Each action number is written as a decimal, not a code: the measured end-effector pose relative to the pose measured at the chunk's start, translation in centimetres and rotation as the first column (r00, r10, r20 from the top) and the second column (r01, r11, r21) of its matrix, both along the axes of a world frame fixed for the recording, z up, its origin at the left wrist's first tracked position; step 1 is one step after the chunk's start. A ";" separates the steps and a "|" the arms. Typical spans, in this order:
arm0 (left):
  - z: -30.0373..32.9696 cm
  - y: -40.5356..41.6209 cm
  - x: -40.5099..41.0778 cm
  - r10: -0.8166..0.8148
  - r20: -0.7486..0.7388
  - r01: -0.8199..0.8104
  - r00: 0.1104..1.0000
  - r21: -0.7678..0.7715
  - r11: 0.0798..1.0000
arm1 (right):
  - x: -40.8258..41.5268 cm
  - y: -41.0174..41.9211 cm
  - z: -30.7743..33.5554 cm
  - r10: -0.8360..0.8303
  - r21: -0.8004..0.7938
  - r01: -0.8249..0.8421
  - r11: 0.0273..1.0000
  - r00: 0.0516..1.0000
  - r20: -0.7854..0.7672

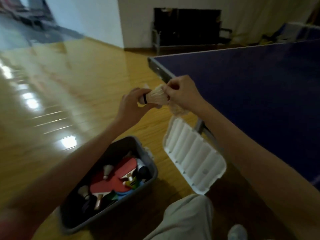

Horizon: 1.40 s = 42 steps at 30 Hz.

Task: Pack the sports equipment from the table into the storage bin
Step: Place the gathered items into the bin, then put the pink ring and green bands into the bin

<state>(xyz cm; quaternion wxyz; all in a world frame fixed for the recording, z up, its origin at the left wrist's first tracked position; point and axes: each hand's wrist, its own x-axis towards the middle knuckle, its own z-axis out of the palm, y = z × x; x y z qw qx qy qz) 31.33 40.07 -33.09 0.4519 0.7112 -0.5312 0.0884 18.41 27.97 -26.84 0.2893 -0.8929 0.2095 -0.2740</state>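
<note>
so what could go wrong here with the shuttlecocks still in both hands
1. The right hand pinches the feathers of a shuttlecock; pulling against the left hand on the cork end could bend them.
2. Both hands are over bare floor, beyond the bin; a dropped shuttlecock would likely miss it.
3. The white lid leans close to the bin and could be knocked.

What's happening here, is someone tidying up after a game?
Yes, it looks that way. A person stands by a blue table-tennis table, holding feather shuttlecocks between both hands: the left hand grips the cork end, the right hand pinches the feathers and seems to hold more. Below, on the wooden floor, a grey storage bin already contains red paddles and a few shuttlecocks. Its white lid leans beside it.
</note>
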 end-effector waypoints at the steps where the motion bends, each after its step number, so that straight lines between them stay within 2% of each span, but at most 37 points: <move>1: -1.6 1.1 1.1 0.038 -0.004 -0.038 0.999 0.053 0.998 | 1.5 0.7 -1.7 0.018 0.021 -0.017 1.000 0.999 -0.046; 6: -9.9 7.1 6.1 0.217 -0.097 -0.171 0.971 0.351 0.921 | 8.4 4.5 -11.8 0.132 0.227 -0.080 0.971 0.966 -0.223; 11: -13.7 9.4 9.2 0.348 -0.118 -0.248 0.930 0.500 0.830 | 12.5 6.6 -17.0 0.179 0.513 -0.017 0.858 0.946 -0.269; 13: -14.8 10.0 10.6 0.388 -0.157 -0.242 0.908 0.560 0.793 | 13.6 7.0 -18.0 0.174 0.579 0.016 0.815 0.946 -0.272; 18: -16.4 10.3 12.0 0.417 -0.212 -0.218 0.884 0.603 0.768 | 13.2 5.6 -18.8 0.150 0.548 0.052 0.835 0.937 -0.317; 23: -15.2 7.7 10.5 0.385 -0.218 -0.225 0.897 0.524 0.821 | 10.2 0.9 -15.3 0.041 0.399 0.062 0.915 0.969 -0.244; 27: -11.3 3.2 7.3 0.310 -0.282 -0.217 0.908 0.316 0.924 | 6.2 -3.2 -9.1 -0.109 0.324 0.117 0.939 0.993 -0.043; 30: -7.4 -0.9 2.8 0.178 -0.263 -0.152 0.948 0.115 0.982 | 0.8 -6.0 -4.9 -0.204 0.226 0.187 0.956 0.977 0.056; 32: -5.0 -3.3 -0.4 0.078 -0.201 -0.084 0.976 -0.022 0.996 | -3.4 -7.4 -3.0 -0.259 0.163 0.243 0.956 0.962 0.083; 35: -1.7 -8.1 -7.3 -0.137 -0.083 0.119 0.987 -0.194 0.974 | -12.5 -9.3 -1.1 -0.386 0.056 0.382 0.922 0.919 0.084; 38: 0.7 -12.2 -14.2 -0.327 -0.017 0.317 0.945 -0.211 0.925 | -21.8 -9.9 -0.4 -0.534 -0.033 0.536 0.843 0.843 0.061; 42: 2.4 -16.9 -24.5 -0.582 0.049 0.584 0.812 -0.073 0.808 | -35.7 -8.4 -0.2 -0.757 -0.149 0.747 0.647 0.654 -0.011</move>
